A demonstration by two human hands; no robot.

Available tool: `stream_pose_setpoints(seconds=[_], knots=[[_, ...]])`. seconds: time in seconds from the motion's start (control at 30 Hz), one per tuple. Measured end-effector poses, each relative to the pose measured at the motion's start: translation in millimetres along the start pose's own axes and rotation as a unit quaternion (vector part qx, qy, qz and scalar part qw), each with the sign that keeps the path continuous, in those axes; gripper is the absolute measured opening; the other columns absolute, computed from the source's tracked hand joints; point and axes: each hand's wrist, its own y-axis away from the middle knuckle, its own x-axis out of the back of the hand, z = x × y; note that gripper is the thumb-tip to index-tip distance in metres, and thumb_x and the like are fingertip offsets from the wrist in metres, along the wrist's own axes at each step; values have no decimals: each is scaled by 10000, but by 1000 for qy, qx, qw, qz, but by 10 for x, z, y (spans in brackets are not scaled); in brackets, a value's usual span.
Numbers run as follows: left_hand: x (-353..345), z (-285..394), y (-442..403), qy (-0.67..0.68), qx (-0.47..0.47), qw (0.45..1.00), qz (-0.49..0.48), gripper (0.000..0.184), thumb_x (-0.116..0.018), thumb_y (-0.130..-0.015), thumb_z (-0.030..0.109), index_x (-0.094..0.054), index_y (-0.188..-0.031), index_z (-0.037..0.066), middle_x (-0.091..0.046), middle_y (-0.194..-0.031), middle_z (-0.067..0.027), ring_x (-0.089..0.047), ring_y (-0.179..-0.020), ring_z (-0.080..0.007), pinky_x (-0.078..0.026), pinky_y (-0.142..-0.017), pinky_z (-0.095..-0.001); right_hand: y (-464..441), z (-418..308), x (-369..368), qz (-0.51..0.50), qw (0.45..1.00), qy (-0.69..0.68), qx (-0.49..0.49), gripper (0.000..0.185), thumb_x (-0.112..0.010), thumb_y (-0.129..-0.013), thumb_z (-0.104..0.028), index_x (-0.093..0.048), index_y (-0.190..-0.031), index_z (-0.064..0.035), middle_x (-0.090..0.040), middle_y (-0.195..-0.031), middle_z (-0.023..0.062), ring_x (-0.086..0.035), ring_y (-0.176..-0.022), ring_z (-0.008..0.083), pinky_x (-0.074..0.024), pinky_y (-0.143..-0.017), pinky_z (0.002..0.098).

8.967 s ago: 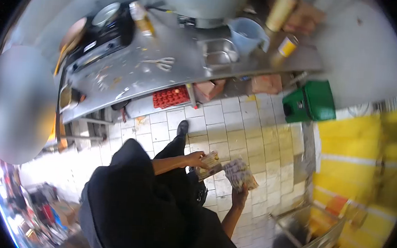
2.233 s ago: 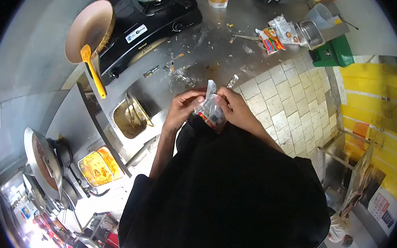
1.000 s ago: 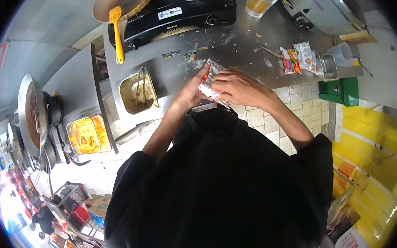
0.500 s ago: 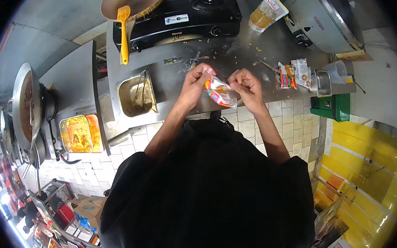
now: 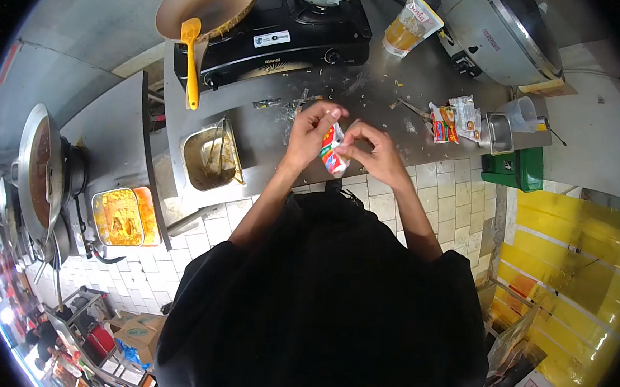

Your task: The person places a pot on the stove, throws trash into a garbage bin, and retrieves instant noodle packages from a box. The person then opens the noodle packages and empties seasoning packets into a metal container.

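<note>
My left hand (image 5: 309,137) grips the upper part of a small white, red and green instant noodle packet (image 5: 334,161) in front of my body, above the counter's near edge. My right hand (image 5: 377,157) is closed in a pinch at the packet's right side, thumb and fingertips against it. Part of the packet is hidden behind the fingers. Past my hands, small wrapper scraps (image 5: 266,104) and crumbs lie on the steel counter (image 5: 271,137). Farther right are a similar red and yellow noodle packet (image 5: 443,124) and a whitish packet (image 5: 466,117).
A black gas stove (image 5: 276,58) stands at the back with a frying pan (image 5: 212,3) and a yellow spatula (image 5: 192,63). A steel tray (image 5: 187,157) sits left, a pouch (image 5: 411,26) and a large cooker (image 5: 504,45) at the back right, a green bin (image 5: 532,169) at right.
The packet has turned more upright and looks narrower. My right hand has moved left, closer to my left hand. The whole view has shifted slightly.
</note>
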Motion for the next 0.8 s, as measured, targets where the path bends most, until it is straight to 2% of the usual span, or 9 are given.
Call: stream_pose_setpoints(seconds=[0.1, 0.2, 0.23, 0.37, 0.47, 0.63, 0.67, 0.73, 0.8], knots=[[-35, -105, -56, 122, 7, 991, 53, 75, -591, -1007, 90, -545, -1042, 42, -592, -771, 27, -496, -674, -14, -369, -581, -199, 8, 1, -187, 100, 984, -139, -45, 201, -783, -856, -93, -613, -944, -35, -599, -843, -18, -557, -811, 61, -467, -741, 235], [8, -100, -27, 131, -5, 991, 38, 88, -592, -1007, 89, -536, -1060, 48, -579, -728, 32, -501, -649, -20, -371, -567, -204, 0, -121, -207, 40, 990, -111, -76, 193, -781, -859, -95, -606, -912, -32, -602, -840, -14, -562, -807, 63, -471, -749, 237], [9, -89, -15, 106, -1, 994, 38, 128, -603, -999, 84, -521, -1092, 50, -553, -686, 41, -457, -616, -20, -353, -562, -206, 20, -100, -168, 11, 998, -29, -49, 204, -781, -860, -107, -593, -889, -34, -605, -844, -13, -563, -803, 66, -472, -756, 240], [51, -21, 25, -64, -15, 997, -36, 168, -636, -975, 89, -541, -1099, 28, -493, -657, 42, -386, -627, -37, -344, -579, -224, 25, 29, -53, -112, 993, 0, -27, 253, -804, -835, -157, -577, -857, -47, -612, -828, 0, -579, -786, 96, -467, -741, 276], [31, 25, 28, -101, -37, 992, -65, 144, -622, -980, 69, -567, -1107, 31, -407, -680, 67, -361, -647, -24, -312, -583, -227, 34, 105, 24, -155, 982, -49, -95, 258, -802, -831, -148, -562, -850, -57, -593, -852, -15, -566, -835, 89, -452, -760, 278], [63, -89, -1, -111, -53, 992, -33, 141, -631, -975, 69, -573, -1098, 29, -478, -735, 56, -428, -693, -22, -370, -630, -217, 113, 205, -155, -45, 981, -153, -113, 203, -783, -830, -78, -593, -895, -48, -594, -877, -9, -582, -863, 109, -480, -854, 279], [50, -75, -2, -108, -39, 993, -11, 166, -640, -974, 102, -561, -1098, 25, -482, -662, 14, -430, -661, -56, -409, -647, -248, 118, 188, -148, -38, 991, -86, -98, 196, -780, -833, -75, -597, -891, -40, -598, -871, 1, -593, -851, 114, -487, -845, 283], [98, -356, -53, -6, -38, 999, 17, 163, -643, -971, 100, -561, -1092, 27, -523, -727, 19, -473, -701, -48, -417, -658, -240, 132, 123, -138, -22, 996, 46, -68, 181, -774, -837, -69, -604, -883, -24, -605, -859, 22, -615, -828, 123, -501, -827, 291], [108, -414, -40, 50, 17, 998, 39, 166, -650, -964, 95, -565, -1087, 24, -572, -791, 5, -519, -753, -56, -426, -683, -237, 147, 144, -203, 10, 999, 14, -48, 142, -751, -848, -28, -614, -878, -6, -626, -865, 46, -630, -807, 108, -512, -765, 268]])
